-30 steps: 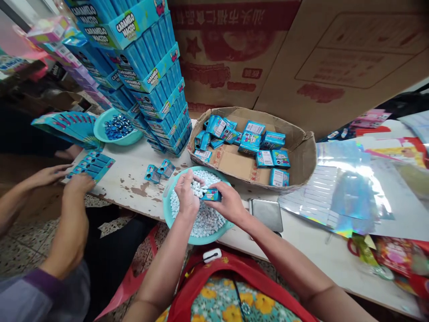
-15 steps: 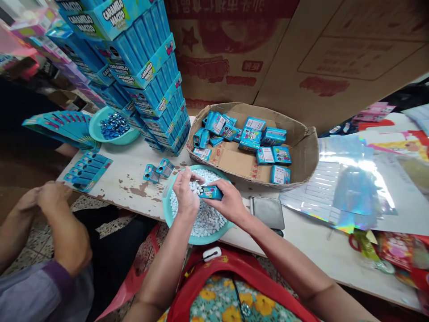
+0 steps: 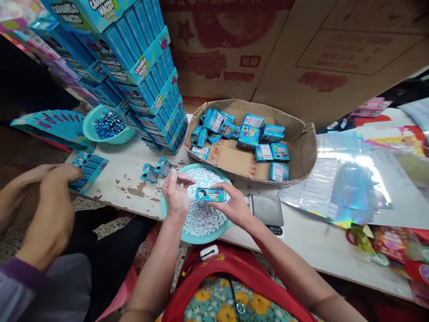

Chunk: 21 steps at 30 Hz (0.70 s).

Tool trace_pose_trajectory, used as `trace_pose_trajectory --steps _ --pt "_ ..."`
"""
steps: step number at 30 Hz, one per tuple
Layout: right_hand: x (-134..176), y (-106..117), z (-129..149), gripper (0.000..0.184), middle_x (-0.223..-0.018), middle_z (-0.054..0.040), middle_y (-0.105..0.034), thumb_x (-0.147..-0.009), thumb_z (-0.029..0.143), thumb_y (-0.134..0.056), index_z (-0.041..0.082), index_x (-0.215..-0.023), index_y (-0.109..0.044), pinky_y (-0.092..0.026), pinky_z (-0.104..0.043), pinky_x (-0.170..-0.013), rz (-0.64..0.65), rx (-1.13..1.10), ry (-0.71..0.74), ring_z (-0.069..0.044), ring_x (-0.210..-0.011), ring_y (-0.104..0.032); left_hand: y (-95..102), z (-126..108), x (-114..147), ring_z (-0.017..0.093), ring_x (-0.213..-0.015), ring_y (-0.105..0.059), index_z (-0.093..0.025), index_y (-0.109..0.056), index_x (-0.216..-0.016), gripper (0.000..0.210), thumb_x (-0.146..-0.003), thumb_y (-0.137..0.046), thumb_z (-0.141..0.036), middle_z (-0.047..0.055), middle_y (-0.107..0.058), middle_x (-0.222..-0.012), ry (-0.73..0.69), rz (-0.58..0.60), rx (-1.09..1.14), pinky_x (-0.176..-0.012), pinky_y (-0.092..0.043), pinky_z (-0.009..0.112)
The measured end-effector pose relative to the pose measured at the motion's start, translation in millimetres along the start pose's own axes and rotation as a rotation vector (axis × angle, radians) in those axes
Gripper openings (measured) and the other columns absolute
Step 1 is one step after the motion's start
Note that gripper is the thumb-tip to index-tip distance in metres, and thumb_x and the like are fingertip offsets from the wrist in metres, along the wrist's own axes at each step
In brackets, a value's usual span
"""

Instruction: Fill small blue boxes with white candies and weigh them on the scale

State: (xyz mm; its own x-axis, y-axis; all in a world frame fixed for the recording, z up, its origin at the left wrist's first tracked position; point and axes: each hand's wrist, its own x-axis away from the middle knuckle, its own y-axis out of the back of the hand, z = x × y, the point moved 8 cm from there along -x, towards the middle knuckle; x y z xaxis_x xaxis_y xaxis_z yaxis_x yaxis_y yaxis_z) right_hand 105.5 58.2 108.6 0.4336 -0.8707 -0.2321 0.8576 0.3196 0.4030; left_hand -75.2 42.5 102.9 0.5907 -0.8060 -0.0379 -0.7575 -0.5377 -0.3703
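My right hand [image 3: 233,202] grips a small blue candy box [image 3: 214,194] by its right end, with the printed top and a round hole toward me. Below it a turquoise basin [image 3: 191,240] holds many small white candies [image 3: 204,219]. Over the basin's left side, my left hand [image 3: 176,193] is held with fingers apart and nothing seen in it. Left of the basin stand two small blue boxes [image 3: 149,173], side by side on the white table [image 3: 124,179].
A cut-down cardboard tray [image 3: 234,161] with several blue boxes lies behind the basin. Stacked display boxes [image 3: 147,80] tower at the left. A small scale [image 3: 267,210] sits right of the basin. A co-worker's hands [image 3: 63,174] touch flat blue boxes [image 3: 92,167] at the left.
My left hand has moved left, away from the box, and its white candies are no longer seen. The box has turned its top toward me. The co-worker's hands have moved up onto the flat boxes.
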Motion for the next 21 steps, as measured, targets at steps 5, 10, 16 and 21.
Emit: trace_pose_trajectory --steps 5,10,16,21 --pt "19 25 -14 0.034 -0.097 -0.0035 -0.064 -0.073 0.038 -0.074 0.023 -0.101 -0.063 -0.047 -0.034 -0.083 -0.051 -0.029 -0.065 -0.020 -0.091 -0.061 14.5 55 -19 0.025 -0.098 -0.058 -0.020 -0.068 -0.074 0.022 -0.081 -0.056 -0.038 0.008 -0.066 -0.098 -0.137 0.309 -0.887 -0.092 -0.044 0.042" --pt "26 37 -23 0.034 -0.100 -0.0037 -0.064 -0.073 0.037 -0.074 0.024 -0.103 -0.063 -0.047 -0.034 -0.084 -0.089 -0.003 -0.087 -0.020 -0.093 -0.061 -0.5 88 -20 0.030 -0.119 -0.044 -0.024 -0.066 -0.107 0.032 -0.086 -0.052 -0.044 0.009 -0.055 -0.128 -0.323 0.295 -1.342 -0.098 -0.036 0.045" --pt "36 39 -36 0.033 -0.097 -0.0030 -0.064 -0.072 0.037 -0.075 0.023 -0.100 -0.062 -0.047 -0.032 -0.080 -0.130 0.024 -0.168 -0.020 -0.089 -0.061 -19.1 109 -2 0.028 -0.102 -0.051 -0.024 -0.065 -0.100 0.036 -0.085 -0.051 -0.053 0.010 -0.058 -0.107 -0.339 0.398 -1.492 -0.086 -0.040 0.040" --pt "37 37 -42 0.035 -0.094 -0.0024 -0.065 -0.072 0.040 -0.075 0.023 -0.099 -0.062 -0.046 -0.033 -0.080 -0.120 0.070 -0.236 -0.021 -0.087 -0.061 3.3 107 -5 0.022 -0.084 -0.056 -0.021 -0.064 -0.080 0.021 -0.084 -0.055 -0.039 0.007 -0.060 -0.085 -0.267 0.259 -1.277 -0.074 -0.041 0.032"
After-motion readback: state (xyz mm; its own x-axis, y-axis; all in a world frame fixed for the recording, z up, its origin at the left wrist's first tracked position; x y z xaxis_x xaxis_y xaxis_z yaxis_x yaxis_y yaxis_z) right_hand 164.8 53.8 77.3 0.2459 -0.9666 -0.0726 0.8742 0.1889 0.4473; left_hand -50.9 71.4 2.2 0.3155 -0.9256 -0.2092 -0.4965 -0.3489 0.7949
